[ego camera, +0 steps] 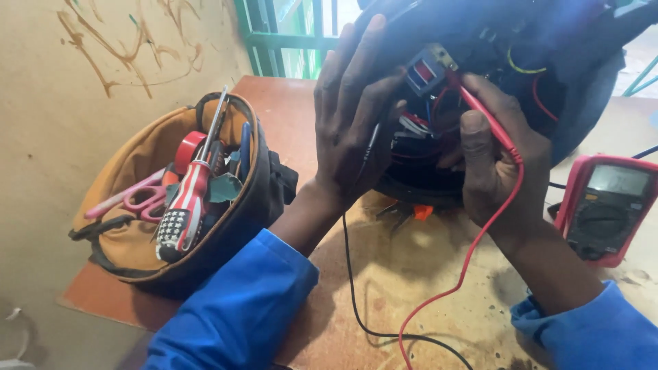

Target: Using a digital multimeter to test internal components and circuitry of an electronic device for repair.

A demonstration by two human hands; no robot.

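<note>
A dark round appliance (582,89) lies open on the wooden table (411,274), showing red, yellow and black wires and a small blue-and-red part (423,72). My left hand (349,116) grips the black test probe against the appliance's open side, its black lead (349,274) trailing toward me. My right hand (500,157) pinches the red test probe (483,113), whose tip touches the wiring near the blue part. The red lead (473,253) curves down across the table.
A red multimeter (606,205) lies at the right of the table. A brown tool bag (130,240) at the left holds a red-and-white screwdriver (185,205), pink scissors (140,199) and red tape. Pliers with orange handles (411,212) lie under the appliance. A beige wall stands left.
</note>
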